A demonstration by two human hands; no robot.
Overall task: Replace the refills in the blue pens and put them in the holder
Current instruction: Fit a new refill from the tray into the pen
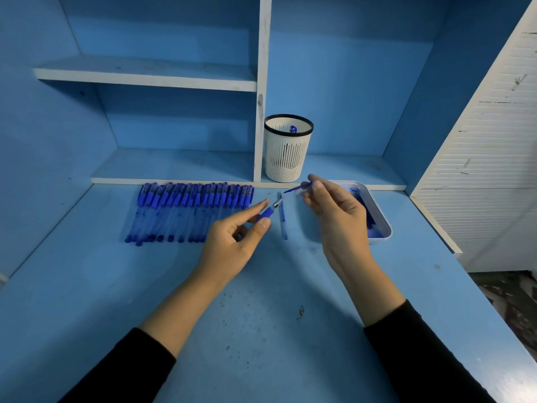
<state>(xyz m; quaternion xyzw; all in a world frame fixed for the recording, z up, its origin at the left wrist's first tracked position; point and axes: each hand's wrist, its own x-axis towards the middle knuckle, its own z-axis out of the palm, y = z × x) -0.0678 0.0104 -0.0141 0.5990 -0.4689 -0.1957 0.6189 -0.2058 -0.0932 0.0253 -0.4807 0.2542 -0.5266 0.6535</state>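
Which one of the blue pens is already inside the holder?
The single pen whose blue end shows under the rim of the white pen holder. The rest lie flat on the desk, most in a row.

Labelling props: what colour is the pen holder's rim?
Black rim on a white holder; head view.

The blue desktop (261, 330) was scuffed and flecked with dark marks, and its far edge was trimmed in white. Behind it rose a blue back wall (348, 68), with a white-edged shelf (145, 74) high on the left and a white upright divider (263, 82) splitting the alcove in two. To the right stood a scratched white slatted panel (494, 141), with dark mottled floor (508, 292) below it.
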